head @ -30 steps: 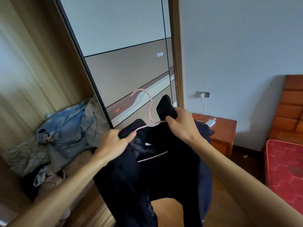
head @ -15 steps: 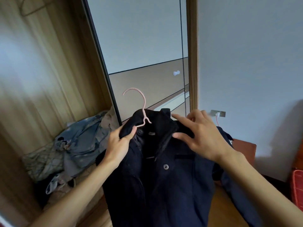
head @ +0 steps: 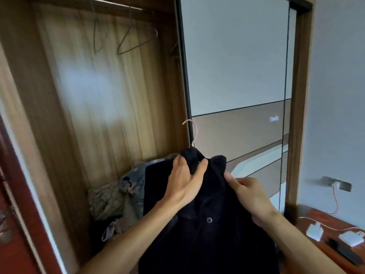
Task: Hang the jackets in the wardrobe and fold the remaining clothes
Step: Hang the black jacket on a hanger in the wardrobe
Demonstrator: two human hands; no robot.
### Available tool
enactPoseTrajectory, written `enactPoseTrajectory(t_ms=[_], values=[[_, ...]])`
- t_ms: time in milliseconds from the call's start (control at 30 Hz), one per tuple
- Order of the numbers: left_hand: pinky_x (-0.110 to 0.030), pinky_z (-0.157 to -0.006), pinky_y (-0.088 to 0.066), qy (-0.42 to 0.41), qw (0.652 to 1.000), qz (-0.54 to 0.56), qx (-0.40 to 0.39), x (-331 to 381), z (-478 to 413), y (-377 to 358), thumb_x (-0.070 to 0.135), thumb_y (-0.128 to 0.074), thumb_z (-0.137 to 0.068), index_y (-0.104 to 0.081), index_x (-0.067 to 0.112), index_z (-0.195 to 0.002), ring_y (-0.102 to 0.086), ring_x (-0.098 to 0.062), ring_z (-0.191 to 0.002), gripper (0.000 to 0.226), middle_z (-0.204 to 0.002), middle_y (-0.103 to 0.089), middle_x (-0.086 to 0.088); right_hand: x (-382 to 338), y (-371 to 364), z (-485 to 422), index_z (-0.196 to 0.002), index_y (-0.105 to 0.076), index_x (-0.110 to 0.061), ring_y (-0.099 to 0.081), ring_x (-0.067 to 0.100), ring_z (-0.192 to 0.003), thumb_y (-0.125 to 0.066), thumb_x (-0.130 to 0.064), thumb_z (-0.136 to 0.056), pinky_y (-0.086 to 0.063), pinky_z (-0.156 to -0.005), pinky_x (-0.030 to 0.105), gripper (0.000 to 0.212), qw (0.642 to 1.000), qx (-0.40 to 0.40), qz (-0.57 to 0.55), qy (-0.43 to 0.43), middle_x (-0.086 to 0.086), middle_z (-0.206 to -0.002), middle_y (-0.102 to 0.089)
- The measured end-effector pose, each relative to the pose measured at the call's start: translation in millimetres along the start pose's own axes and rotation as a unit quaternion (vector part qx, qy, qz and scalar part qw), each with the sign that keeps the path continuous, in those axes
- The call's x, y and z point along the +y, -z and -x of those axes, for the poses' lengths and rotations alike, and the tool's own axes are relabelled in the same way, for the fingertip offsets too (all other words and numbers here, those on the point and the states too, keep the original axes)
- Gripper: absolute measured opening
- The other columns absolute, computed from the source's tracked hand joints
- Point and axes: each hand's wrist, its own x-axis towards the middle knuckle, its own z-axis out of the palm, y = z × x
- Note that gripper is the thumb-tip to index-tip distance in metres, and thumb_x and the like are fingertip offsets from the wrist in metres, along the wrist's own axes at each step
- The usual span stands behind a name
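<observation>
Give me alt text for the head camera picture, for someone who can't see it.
Two hands hold a dark jacket on a pink hanger before an open wardrobe: the left hand pinches the collar below the hook, the right hand grips the cloth nearby. Bare wire hangers hang on the rail; crumpled clothes lie inside.

jacket (head: 207, 240) dark navy, near-black. hanger (head: 195, 133) pale pink. wardrobe (head: 94, 99) brown wood grain. far inside: blue fabric (head: 136, 175) with print; cloth (head: 102, 198) left of it greenish check, probably. right nightstand (head: 308, 216) red-brown, chargers (head: 352, 239) white.
</observation>
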Motion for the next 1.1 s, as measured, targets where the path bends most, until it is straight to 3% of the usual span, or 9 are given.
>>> enactPoseTrajectory(t_ms=[67,133,267,400,467,700,867,933,1100], values=[[-0.032,-0.112,-0.035,0.026,0.999,-0.03,0.031,-15.1,-9.0,10.4,0.075,-0.039,-0.085,-0.043,0.018,-0.146,-0.045,-0.023,-0.135,0.084,-0.152,-0.035,-0.003,-15.5,-26.2,-16.6,-0.086,-0.078,-0.008,-0.076,0.022,-0.08,-0.058,-0.051,-0.095,-0.059,-0.084,0.039,0.048,0.995,-0.036,-0.087,-0.032,0.007,-0.084,-0.078],[-0.024,-0.105,-0.039,0.021,0.994,-0.055,0.087,-32.7,-20.7,19.6,0.051,-0.049,-0.098,-0.053,0.017,-0.138,-0.053,-0.02,-0.122,0.053,-0.139,-0.042,-0.003,-28.2,-52.2,-35.6,-0.098,-0.076,-0.006,-0.076,0.026,-0.087,-0.057,-0.051,-0.096,-0.057,-0.091,0.043,0.049,0.983,-0.065,-0.164,-0.055,0.01,-0.092,-0.078],[-0.023,-0.097,-0.046,0.013,0.991,-0.03,0.133,-57.2,-56.8,43.4,0.023,-0.05,-0.102,-0.06,0.013,-0.133,-0.059,-0.017,-0.114,0.033,-0.122,-0.06,-0.001,-53.3,-106.9,-72.6,-0.103,-0.073,-0.005,-0.075,0.029,-0.087,-0.05,-0.046,-0.101,-0.058,-0.089,0.045,0.047,0.978,-0.089,-0.182,-0.057,0.012,-0.09,-0.078],[-0.012,-0.086,-0.047,-0.018,0.986,-0.002,0.167,-76.8,-85.2,81.3,0.02,-0.05,-0.103,-0.063,0.016,-0.129,-0.058,-0.004,-0.101,0.03,-0.113,-0.059,0.011,-77.4,-151.4,-105.6,-0.105,-0.072,-0.004,-0.076,0.028,-0.086,-0.048,-0.044,-0.103,-0.059,-0.088,0.044,0.047,0.975,-0.114,-0.188,-0.032,0.013,-0.089,-0.078],[-0.022,-0.087,-0.051,-0.03,0.985,-0.02,0.171,-84.8,-95.2,99.8,0.024,-0.048,-0.103,-0.065,0.018,-0.12,-0.058,-0.004,-0.095,0.025,-0.107,-0.057,0.011,-89.8,-170.4,-119.5,-0.106,-0.074,-0.006,-0.076,0.027,-0.088,-0.048,-0.05,-0.101,-0.058,-0.089,0.045,0.051,0.969,-0.131,-0.209,-0.017,0.012,-0.092,-0.078],[-0.029,-0.091,-0.05,-0.034,0.982,-0.089,0.161,-93.8,-132.8,167.6,0.09,-0.039,-0.075,-0.057,0.044,-0.122,-0.055,0.001,-0.107,0.068,-0.117,-0.058,0.018,-155.3,-226.1,-156.8,-0.112,-0.073,-0.012,-0.074,0.028,-0.095,-0.047,-0.057,-0.098,-0.054,-0.095,0.048,0.054,0.937,-0.186,-0.295,0.022,0.012,-0.102,-0.077],[-0.037,-0.092,-0.055,-0.035,0.967,-0.088,0.236,-107.6,-171.0,214.6,0.038,-0.053,-0.098,-0.06,0.026,-0.124,-0.063,-0.011,-0.102,0.029,-0.112,-0.066,0.007,-201.3,-251.3,-183.6,-0.108,-0.074,-0.008,-0.074,0.034,-0.094,-0.054,-0.069,-0.087,-0.055,-0.093,0.052,0.068,0.925,-0.216,-0.307,0.065,0.016,-0.099,-0.076],[-0.035,-0.095,-0.055,-0.034,0.962,-0.087,0.255,-111.0,-182.6,235.3,0.024,-0.051,-0.101,-0.055,0.02,-0.134,-0.064,-0.015,-0.105,0.033,-0.116,-0.067,0.003,-217.5,-260.6,-196.1,-0.107,-0.075,-0.006,-0.074,0.035,-0.094,-0.054,-0.074,-0.083,-0.055,-0.094,0.053,0.075,0.919,-0.233,-0.308,0.08,0.018,-0.1,-0.076],[-0.034,-0.096,-0.055,-0.136,0.949,-0.126,0.256,-112.8,-209.9,268.8,0.033,-0.046,-0.104,-0.027,0.042,-0.152,-0.063,-0.006,-0.109,0.052,-0.126,-0.063,0.01,-263.4,-292.9,-221.4,-0.106,-0.076,-0.013,-0.074,0.031,-0.093,-0.05,-0.076,-0.083,-0.056,-0.093,0.05,0.072,0.894,-0.287,-0.32,0.13,0.013,-0.098,-0.077]])
